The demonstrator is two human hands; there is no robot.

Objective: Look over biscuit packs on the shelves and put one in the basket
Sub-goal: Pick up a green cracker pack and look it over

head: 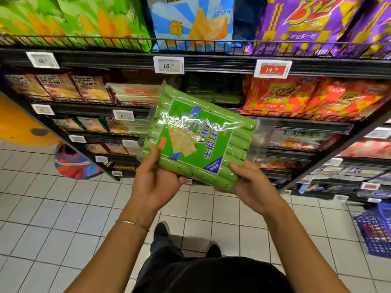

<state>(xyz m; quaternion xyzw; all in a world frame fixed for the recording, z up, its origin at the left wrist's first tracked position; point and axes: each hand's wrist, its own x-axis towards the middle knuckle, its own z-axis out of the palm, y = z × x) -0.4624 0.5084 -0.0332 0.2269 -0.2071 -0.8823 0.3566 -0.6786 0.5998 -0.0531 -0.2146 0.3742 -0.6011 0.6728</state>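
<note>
Green soda-cracker pack [198,136] held up in front of the shelves [211,64], tilted, label facing the camera. Left hand [155,180] grips its lower-left corner, right hand [251,185] its lower-right edge, thumbs on top. Blue basket [374,231] on the floor at right, well apart.
</note>
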